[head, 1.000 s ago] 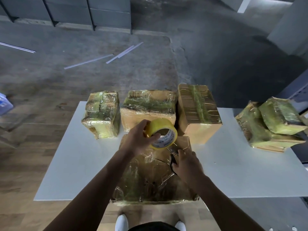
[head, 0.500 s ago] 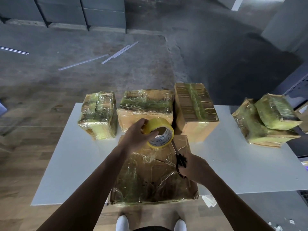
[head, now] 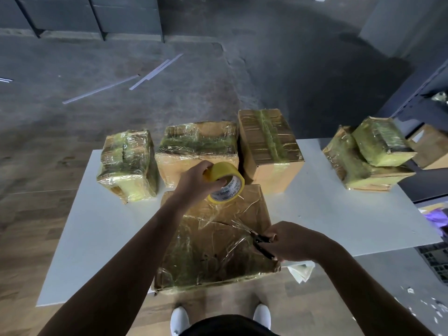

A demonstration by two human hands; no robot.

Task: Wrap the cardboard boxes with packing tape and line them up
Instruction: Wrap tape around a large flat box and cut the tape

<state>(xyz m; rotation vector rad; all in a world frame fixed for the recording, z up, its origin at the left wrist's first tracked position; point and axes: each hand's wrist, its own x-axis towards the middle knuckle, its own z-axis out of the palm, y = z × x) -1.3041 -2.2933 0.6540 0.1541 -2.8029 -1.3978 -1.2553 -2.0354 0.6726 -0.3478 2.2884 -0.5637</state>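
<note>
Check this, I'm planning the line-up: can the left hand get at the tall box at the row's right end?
Probably yes for reach: the tall box stands just beyond the left hand, with the way clear. But that hand grips the tape roll, so it could push, hardly grasp.

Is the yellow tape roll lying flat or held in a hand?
Held. The left hand grips the tape roll, tilted, over the big box; contact unclear.

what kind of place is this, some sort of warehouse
Likely a warehouse or packing room: a bare concrete floor, what looks like dark metal shelving on the right, and a white table carrying tape-wrapped cardboard boxes. The left hand holds a yellow tape roll, the right hand scissors.
</note>
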